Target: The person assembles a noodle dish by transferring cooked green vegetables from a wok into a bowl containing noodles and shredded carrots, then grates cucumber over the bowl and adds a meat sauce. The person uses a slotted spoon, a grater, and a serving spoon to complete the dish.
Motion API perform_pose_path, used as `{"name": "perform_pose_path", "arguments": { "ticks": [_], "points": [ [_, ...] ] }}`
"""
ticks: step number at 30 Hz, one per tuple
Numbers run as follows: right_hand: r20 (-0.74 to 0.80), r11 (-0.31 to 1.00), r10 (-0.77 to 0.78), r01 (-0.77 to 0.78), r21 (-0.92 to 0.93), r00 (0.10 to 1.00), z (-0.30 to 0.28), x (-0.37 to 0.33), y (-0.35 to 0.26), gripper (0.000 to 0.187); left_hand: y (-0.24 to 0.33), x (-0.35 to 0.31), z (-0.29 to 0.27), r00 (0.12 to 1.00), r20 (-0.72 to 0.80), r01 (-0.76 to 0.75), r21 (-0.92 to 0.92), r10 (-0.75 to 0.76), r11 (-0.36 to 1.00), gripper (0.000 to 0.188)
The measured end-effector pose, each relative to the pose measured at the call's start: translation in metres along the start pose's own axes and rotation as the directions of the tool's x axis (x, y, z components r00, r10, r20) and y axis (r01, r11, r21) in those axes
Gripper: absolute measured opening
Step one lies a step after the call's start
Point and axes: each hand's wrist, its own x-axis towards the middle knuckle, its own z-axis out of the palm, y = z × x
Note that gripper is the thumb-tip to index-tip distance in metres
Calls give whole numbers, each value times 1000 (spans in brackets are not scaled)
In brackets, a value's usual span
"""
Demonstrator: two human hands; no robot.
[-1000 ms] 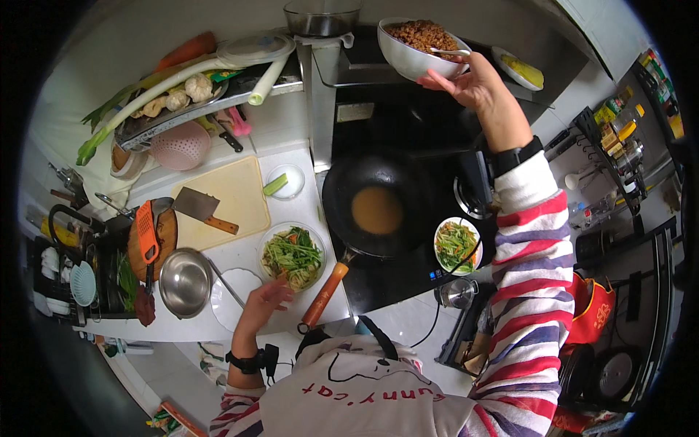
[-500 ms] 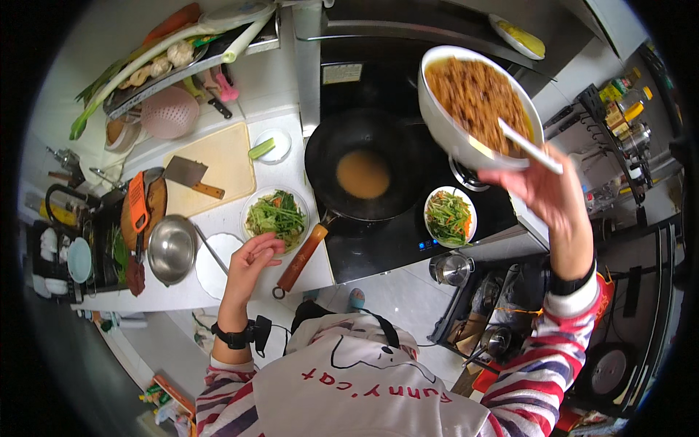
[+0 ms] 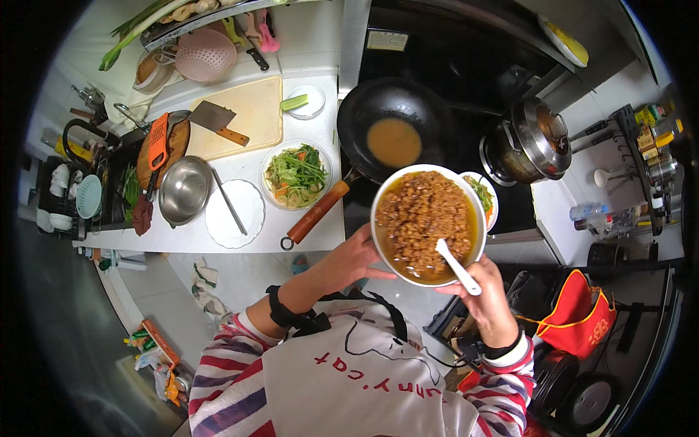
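In front of me I hold a white bowl [image 3: 376, 234] of brown minced meat [image 3: 429, 211] in oil. A white spoon [image 3: 459, 268] stands in it, its handle over the near right rim. My right hand [image 3: 484, 291] grips that side, thumb by the spoon handle, the other fingers mostly hidden underneath. At the bowl's left side, my left hand [image 3: 357, 258] closes on it, with some fingers under the rim. Beyond it sits a black wok [image 3: 357, 116] with cloudy brown liquid [image 3: 394, 142] in its bottom. The bowl partly covers a plate of cut vegetables [image 3: 489, 200].
The wok's wooden handle [image 3: 318, 213] juts over the counter edge. Left of it are a bowl of shredded greens [image 3: 297, 175], a white plate with chopsticks [image 3: 234, 215], a steel bowl [image 3: 184, 191] and a cleaver [image 3: 212, 115] on a cutting board. A lidded steel pot [image 3: 531, 142] stands right.
The bowl has come down and toward me from the upper right, in my right hand. My left hand has moved right onto it. The lidded pot behind is now uncovered to view.
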Motion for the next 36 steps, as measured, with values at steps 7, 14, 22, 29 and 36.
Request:
{"name": "perform_pose_path", "arguments": {
  "ticks": [7,14,22,29,36],
  "points": [
    [67,1000,-1,2,-13,998,69,21,50,54,30,-49,-35,965,-226,-131,32,135,991,66],
    [-247,997,-72,62,-51,966,127,80,144,58,125,-116,-100,936,-296,-195,15,191,981,69],
    [-319,954,138,-39,298,938,189,162,238,41,188,-165,-173,876,-381,-266,128,295,955,73],
    [-686,955,-211,-3,-297,697,71,106,224,23,211,-171,-214,877,-380,-277,96,293,956,72],
    [-573,881,-161,-145,-451,803,-32,84,171,23,214,-175,-227,880,-387,-280,48,276,959,71]
  ]
}}
